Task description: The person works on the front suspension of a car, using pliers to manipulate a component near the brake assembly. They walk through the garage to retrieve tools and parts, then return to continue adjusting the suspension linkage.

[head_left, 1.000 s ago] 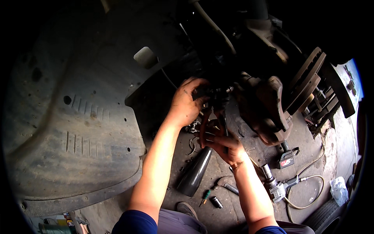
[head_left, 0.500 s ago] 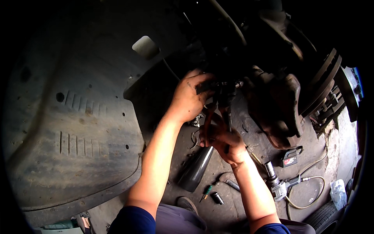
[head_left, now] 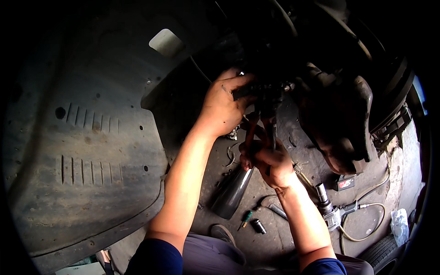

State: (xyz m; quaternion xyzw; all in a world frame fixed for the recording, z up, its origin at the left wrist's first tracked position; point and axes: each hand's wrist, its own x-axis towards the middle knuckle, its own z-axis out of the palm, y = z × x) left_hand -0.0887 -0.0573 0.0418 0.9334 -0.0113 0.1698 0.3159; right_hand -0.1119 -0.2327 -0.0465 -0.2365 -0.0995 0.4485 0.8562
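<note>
My left hand (head_left: 224,105) is closed around a dark part under the vehicle; deep shadow hides the part's shape and the fingertips. Just below and to the right, my right hand (head_left: 272,165) wraps its fingers around the long reddish handles of a pliers-like tool (head_left: 251,133), which point down into the palm. The tool's upper end meets a dark assembly (head_left: 270,94) with a shiny bolt end, beside my left fingers. A black cone (head_left: 231,195) lies on the floor below my right hand.
A large vented panel (head_left: 91,142) fills the left. A heavy dark metal part (head_left: 343,123) hangs at right. On the floor lie an air impact wrench (head_left: 333,214) with its hose, a green-handled tool (head_left: 246,217), a black socket (head_left: 259,226), a small box (head_left: 344,183) and a tyre (head_left: 382,256).
The view has shifted slightly, so the panel sits further left and the metal part further right. Both hands keep their holds, with my right hand slightly higher.
</note>
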